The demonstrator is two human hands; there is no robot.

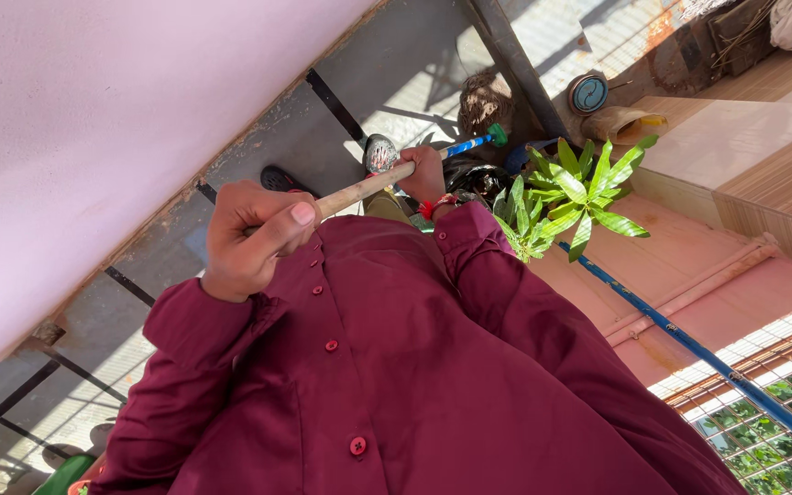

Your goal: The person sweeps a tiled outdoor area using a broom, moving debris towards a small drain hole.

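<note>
A big pink wall (93,110) fills the picture from 9 to 11 o'clock. Next to it, running up to 12 o'clock, is a grey floor (396,64) with black lines and patches of sun. The person's dark red shirt (396,367) takes up the whole 6 o'clock part. A green plant (570,197) sits at 2 o'clock, and a long blue pipe (689,344) slants down to 4 o'clock.

Near the middle, a bit toward 12 o'clock, is a wooden stick (359,191). Both hands hold it. The left hand (249,238), at 10 o'clock from the middle, has its fingers curled tight around the near end, with the thumb pressed on top. The right hand (425,174), at 12 o'clock, is wrapped around the stick further along, with a red band (434,205) on its wrist. A small blue tool (474,142) with a green tip lies just past that hand.

So the stick is picked up and gripped well. Its far end is hidden behind the right hand, so I cannot tell what it touches. The floor shows no clear sign of work done, so most of the job looks still to do.
</note>
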